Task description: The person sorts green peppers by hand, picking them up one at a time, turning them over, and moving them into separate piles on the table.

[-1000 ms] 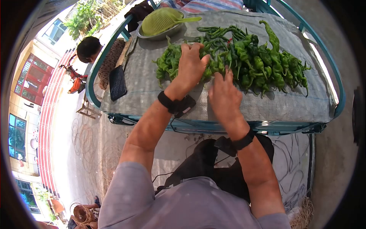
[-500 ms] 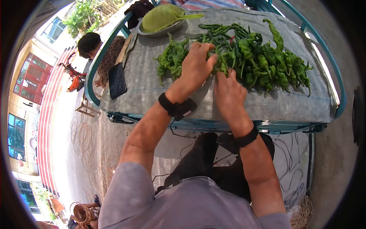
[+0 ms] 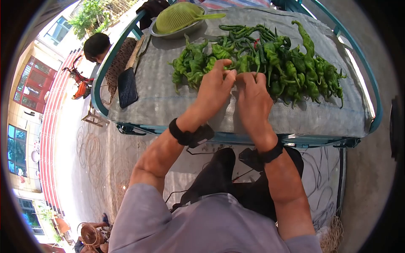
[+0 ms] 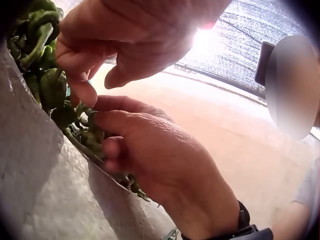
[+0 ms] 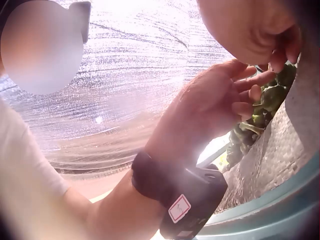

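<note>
Above the front edge of the green pepper pile [image 3: 295,74], the left hand [image 3: 214,88] and right hand [image 3: 255,101] meet at their fingertips in the head view. Both have bent fingers; whatever is between them is hidden. In the left wrist view the left hand [image 4: 135,35] is close above and the right hand [image 4: 170,155] below, beside peppers [image 4: 52,87]. The left hand's [image 5: 200,110] fingers are spread and bent in the right wrist view, under the right hand [image 5: 250,30]. Left of the hands lies a smaller heap of lighter peppers [image 3: 192,65].
A metal bowl [image 3: 195,28] with a yellow-green strainer [image 3: 177,17] stands at the back left. A dark phone-like object [image 3: 127,87] lies near the left rail. Blue-green rails [image 3: 98,90] edge the cloth-covered surface [image 3: 168,109]. Someone [image 3: 120,59] sits beyond the left rail.
The left hand has drawn back from the peppers and slightly toward the body, uncovering light green peppers behind it. The right hand has shifted little, and the two hands' fingertips have come together.
</note>
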The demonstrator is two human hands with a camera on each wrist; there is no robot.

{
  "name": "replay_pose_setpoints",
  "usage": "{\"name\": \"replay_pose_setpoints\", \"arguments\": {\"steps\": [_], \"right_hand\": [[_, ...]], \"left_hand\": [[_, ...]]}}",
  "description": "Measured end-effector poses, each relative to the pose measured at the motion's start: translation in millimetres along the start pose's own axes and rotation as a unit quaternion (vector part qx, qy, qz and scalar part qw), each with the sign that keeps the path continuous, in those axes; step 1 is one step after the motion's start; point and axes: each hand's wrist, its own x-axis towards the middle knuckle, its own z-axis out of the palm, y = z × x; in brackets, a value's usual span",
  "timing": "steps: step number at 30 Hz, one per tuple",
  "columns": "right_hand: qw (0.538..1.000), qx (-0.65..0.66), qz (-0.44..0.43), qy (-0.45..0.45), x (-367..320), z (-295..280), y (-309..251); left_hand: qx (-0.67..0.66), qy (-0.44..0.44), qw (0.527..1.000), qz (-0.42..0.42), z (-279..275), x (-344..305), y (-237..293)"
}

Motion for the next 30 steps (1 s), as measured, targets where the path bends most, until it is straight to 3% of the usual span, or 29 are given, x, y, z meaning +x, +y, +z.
{"name": "replay_pose_setpoints", "arguments": {"steps": [1,4,5,10,13,19,21,25,28,30], "right_hand": [[0.999,0.031,-0.003,0.010,0.5,-0.7,-0.3],[0.993,0.112,-0.025,0.022,3.8,6.1,1.3],[0.990,0.137,-0.034,0.023,3.8,8.4,1.4],[0.992,0.114,-0.057,-0.022,-2.2,3.3,-10.0],[0.992,0.089,-0.076,-0.037,-7.1,-2.1,-15.1],[0.994,0.093,0.014,-0.050,-11.3,0.9,-17.2],[0.989,0.119,0.060,-0.065,-9.7,-1.2,-22.0],[0.991,0.095,0.043,-0.082,-11.1,4.0,-19.0],[0.993,0.089,0.006,-0.080,-12.0,6.1,-15.9],[0.993,0.080,-0.004,-0.084,-11.3,6.1,-17.5]], "left_hand": [[-0.019,-0.003,1.000,0.008,0.8,1.4,-1.6],[-0.076,-0.033,0.993,-0.090,0.6,3.5,12.1],[-0.084,-0.024,0.993,-0.078,0.1,5.6,9.1],[-0.150,0.049,0.985,-0.066,-7.3,9.7,2.6],[-0.202,0.038,0.975,-0.087,-15.1,6.6,10.5],[-0.129,0.129,0.983,0.006,-20.0,18.1,14.3],[0.022,0.132,0.991,0.024,-21.3,27.8,17.9],[0.182,0.136,0.966,0.121,-18.4,48.1,6.4],[0.139,0.115,0.976,0.122,-11.3,48.3,5.0],[0.233,0.117,0.935,0.240,-8.2,44.4,-2.5]]}}
